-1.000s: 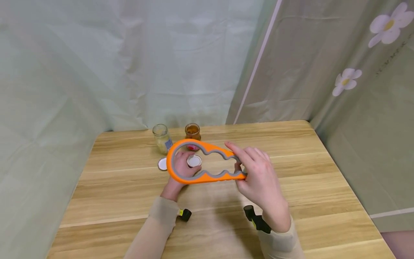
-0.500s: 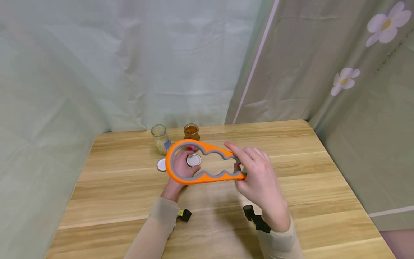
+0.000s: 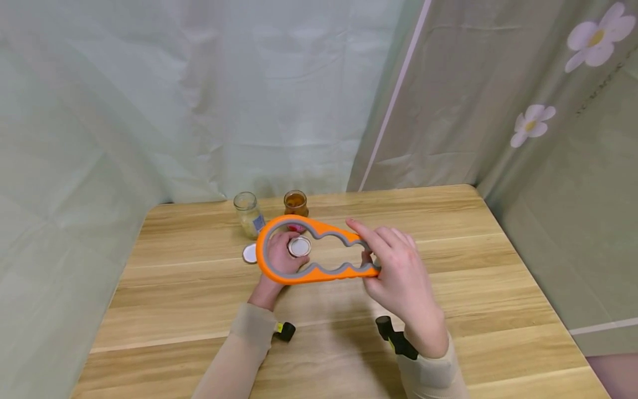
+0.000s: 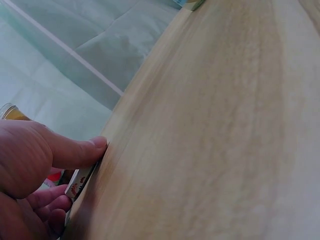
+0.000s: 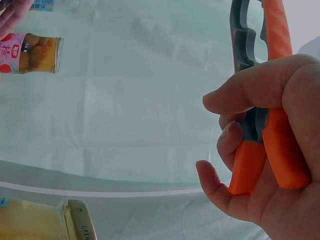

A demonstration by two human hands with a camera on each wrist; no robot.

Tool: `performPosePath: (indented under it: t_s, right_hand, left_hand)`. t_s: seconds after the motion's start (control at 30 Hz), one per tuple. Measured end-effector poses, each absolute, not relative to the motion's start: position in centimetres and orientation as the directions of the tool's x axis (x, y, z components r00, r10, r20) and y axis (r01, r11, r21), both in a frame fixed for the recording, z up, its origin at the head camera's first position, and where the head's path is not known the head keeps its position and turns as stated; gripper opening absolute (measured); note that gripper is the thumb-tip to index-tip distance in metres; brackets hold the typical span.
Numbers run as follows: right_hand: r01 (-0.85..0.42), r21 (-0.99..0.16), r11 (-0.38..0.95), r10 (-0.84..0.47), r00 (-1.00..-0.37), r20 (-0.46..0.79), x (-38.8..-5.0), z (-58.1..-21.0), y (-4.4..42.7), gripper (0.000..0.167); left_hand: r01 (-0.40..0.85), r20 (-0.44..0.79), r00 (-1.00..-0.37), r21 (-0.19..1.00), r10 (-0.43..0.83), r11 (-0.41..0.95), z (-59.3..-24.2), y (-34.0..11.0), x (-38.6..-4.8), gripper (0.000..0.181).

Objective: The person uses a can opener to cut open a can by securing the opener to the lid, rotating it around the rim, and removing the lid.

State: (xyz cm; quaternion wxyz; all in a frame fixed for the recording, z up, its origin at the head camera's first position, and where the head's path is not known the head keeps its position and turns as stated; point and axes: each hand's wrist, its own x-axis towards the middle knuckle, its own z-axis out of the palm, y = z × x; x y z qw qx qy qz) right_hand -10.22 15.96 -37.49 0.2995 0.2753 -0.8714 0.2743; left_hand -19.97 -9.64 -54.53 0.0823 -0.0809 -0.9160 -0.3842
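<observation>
In the head view my right hand (image 3: 401, 271) grips the narrow end of an orange jar opener (image 3: 344, 270) with a grey scalloped inner edge, held up above the table. The right wrist view shows the fingers curled round the orange handles (image 5: 285, 150). Beyond the opener's big loop, my left hand (image 3: 281, 255) holds a round jar lid (image 3: 299, 246) by its rim, thumb on one side and fingers on the other. Its pale face is up. From the left wrist, the lid's printed edge (image 4: 79, 182) shows between thumb and fingers, close to the wooden tabletop.
Behind the left hand stand a topless jar with pale contents (image 3: 246, 213) and a topless amber fruit jar (image 3: 297, 202). Another white lid (image 3: 250, 253) lies left, partly behind the opener. A lidded jar (image 5: 40, 220) appears in the right wrist view. Curtains surround the wooden table (image 3: 448, 238).
</observation>
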Motion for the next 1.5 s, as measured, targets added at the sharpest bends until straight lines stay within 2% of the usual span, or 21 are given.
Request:
performPosePath:
  t_s: [0.3, 0.53, 1.0, 1.27, 1.5]
  right_hand:
    - [-0.643, -0.316, 0.698, -0.318, -0.673, 0.668, -10.1, -37.5, 16.0, 0.085]
    - [-0.636, -0.323, 0.701, -0.301, -0.674, 0.675, -10.2, -37.4, 16.1, 0.084]
    - [-0.631, -0.36, 0.687, -0.251, -0.671, 0.698, -10.3, -37.4, 16.3, 0.083]
    - [-0.607, -0.396, 0.689, -0.201, -0.685, 0.7, -10.3, -37.4, 16.5, 0.087]
    - [-0.606, -0.392, 0.693, -0.224, -0.697, 0.681, -10.3, -37.4, 16.6, 0.086]
  left_hand:
    - [0.2, 0.198, -0.977, 0.703, 0.083, 0.683, -54.4, -9.6, -19.9, 0.067]
    - [0.155, 0.149, -0.987, 0.769, 0.063, 0.62, -53.9, -9.6, -19.6, 0.076]
    - [0.218, 0.223, -0.974, 0.879, 0.039, 0.424, -52.2, -10.0, -18.6, 0.074]
    - [0.237, 0.28, -0.96, 0.846, -0.019, 0.478, -51.7, -9.8, -19.0, 0.07]
    - [0.201, 0.255, -0.963, 0.895, -0.087, 0.397, -51.1, -9.8, -18.4, 0.07]
